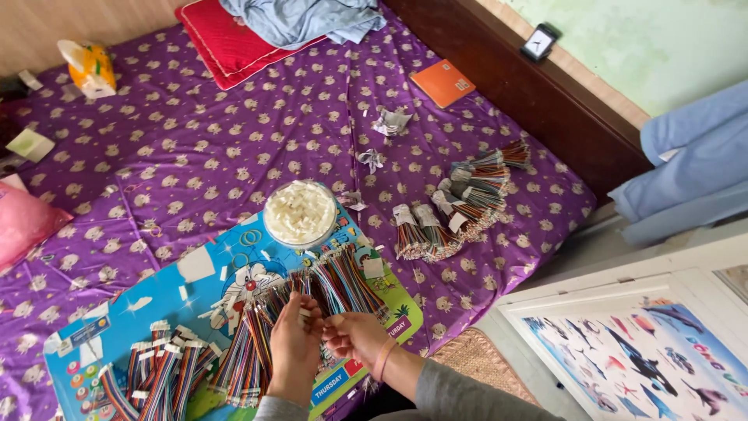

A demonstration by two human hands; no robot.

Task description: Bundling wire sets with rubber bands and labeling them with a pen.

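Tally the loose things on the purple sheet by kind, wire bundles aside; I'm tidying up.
Round tub of white pieces: 1
Orange booklet: 1
Red cushion: 1
Crumpled paper scraps: 2
Yellow bag: 1
Total: 6

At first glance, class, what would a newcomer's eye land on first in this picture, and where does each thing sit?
Probably the fan of multicoloured wires spread on the blue cartoon board at bottom centre, with the left hand and right hand working at them. Behind them sits a round clear tub of small white pieces, and tied wire bundles lie to the right on the purple patterned sheet.
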